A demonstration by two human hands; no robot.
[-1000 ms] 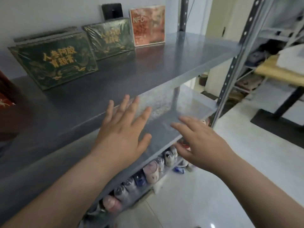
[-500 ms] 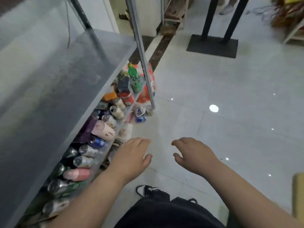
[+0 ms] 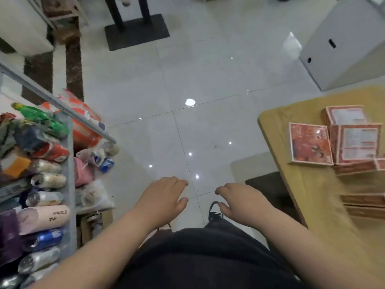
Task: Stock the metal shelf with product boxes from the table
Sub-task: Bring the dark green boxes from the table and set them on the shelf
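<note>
Several flat red product boxes (image 3: 310,146) lie stacked and spread on a yellow wooden table (image 3: 295,184) at the right. The metal shelf (image 3: 70,163) shows only its low tier and one slanted upright at the left. My left hand (image 3: 164,200) and my right hand (image 3: 241,200) hang side by side over the white floor in front of my body. Both are empty with fingers loosely apart. Neither touches a box or the shelf.
Cans and bottles (image 3: 43,217) crowd the low shelf tier and spill onto the floor beside it. A black post base (image 3: 136,32) stands at the back. A grey carton (image 3: 343,42) sits at the far right. White tiled floor (image 3: 177,126) lies between shelf and table.
My view has swung from the shelf top with its boxes down and right to the floor and the table. Both hands left the shelf edge and dropped low, still empty.
</note>
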